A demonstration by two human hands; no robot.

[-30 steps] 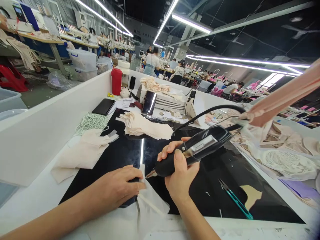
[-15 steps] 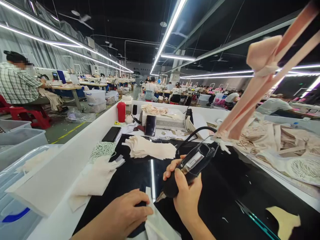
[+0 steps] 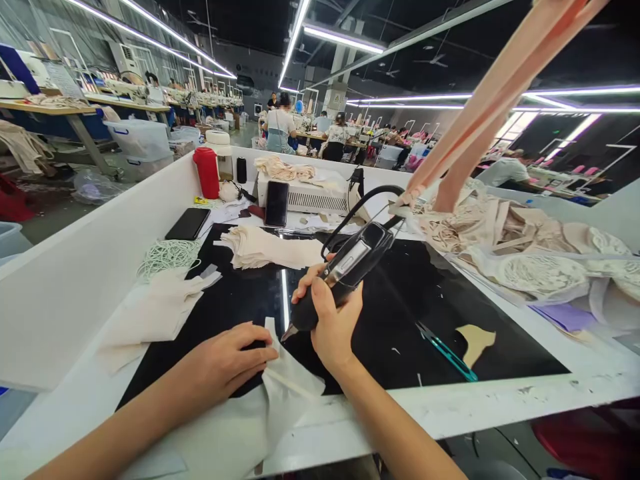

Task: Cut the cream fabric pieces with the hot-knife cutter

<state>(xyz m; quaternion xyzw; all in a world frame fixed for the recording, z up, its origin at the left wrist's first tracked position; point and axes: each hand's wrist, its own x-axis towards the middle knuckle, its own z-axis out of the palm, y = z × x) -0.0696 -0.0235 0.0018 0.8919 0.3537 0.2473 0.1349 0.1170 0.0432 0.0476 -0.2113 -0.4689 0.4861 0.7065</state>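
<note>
A thin, translucent white fabric piece (image 3: 295, 383) lies under the fingertips of the left hand (image 3: 235, 360), its narrow strip pointing away past them and its wider part spreading toward the near edge of the black sheet (image 3: 400, 307). The left hand's fingers are bent, their tips at the fabric's edge; I cannot tell whether they pinch it or only press it down. The right hand (image 3: 337, 327) is clamped around a black, rounded handheld tool (image 3: 353, 260) with a silver plate and a pointed metal tip. That tip sits just beside the strip, near the left fingertips; whether it touches the fabric I cannot tell.

From the tool's rear, beyond the right hand, a black cable (image 3: 370, 193) curves away, and 2 long pink fabric bands (image 3: 480, 113) rise up to the right.

To the right of the right hand, teal-handled metal snips (image 3: 447, 353) lie beside a beige, curved scrap (image 3: 476, 341). Beyond both hands is a stack of cream fabric pieces (image 3: 275, 250). Left of the left hand and farther off, loose cream fabric pieces (image 3: 155, 310) overlap the sheet and the white desk (image 3: 525, 400), with a pale green cord tangle (image 3: 167, 259) beyond them.
</note>
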